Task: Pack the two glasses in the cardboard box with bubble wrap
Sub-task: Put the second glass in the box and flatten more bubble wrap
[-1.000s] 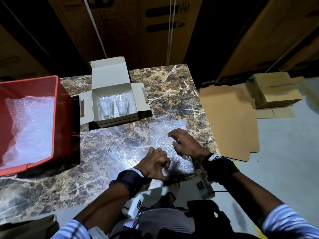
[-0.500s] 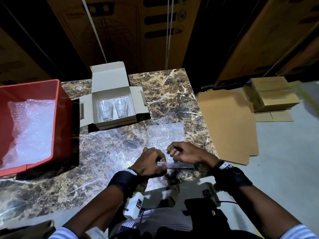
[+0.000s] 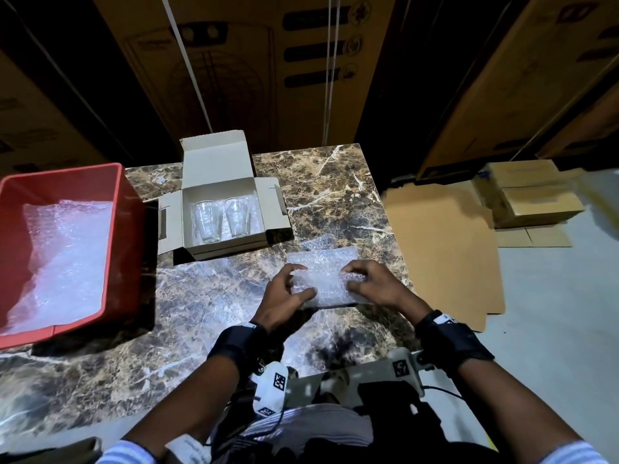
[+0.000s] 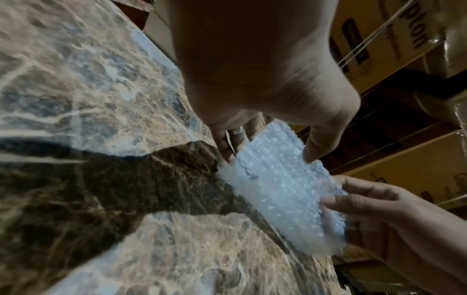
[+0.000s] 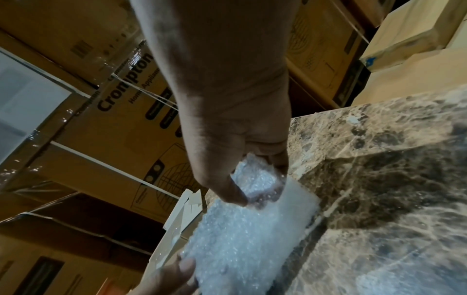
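Note:
A small open cardboard box [image 3: 204, 165] stands at the back of the marble table [image 3: 335, 182], with two clear glasses [image 3: 207, 221] [image 3: 237, 216] lying side by side inside. In front of it a folded sheet of bubble wrap [image 3: 326, 277] [image 4: 280, 189] [image 5: 242, 235] is lifted off the table between both hands. My left hand [image 3: 284, 293] [image 4: 265, 155] pinches its left end between thumb and fingers. My right hand [image 3: 368, 283] [image 5: 257, 191] pinches its right end the same way.
A red plastic crate [image 3: 124, 236] holding more bubble wrap [image 3: 63, 259] stands at the table's left. Large cartons [image 3: 254, 61] rise behind the table. Flat cardboard [image 3: 442, 249] and small brown boxes [image 3: 529, 195] lie on the floor to the right.
Both hands went from pressing the bubble wrap flat on the table to folding it up and lifting it, each pinching one end.

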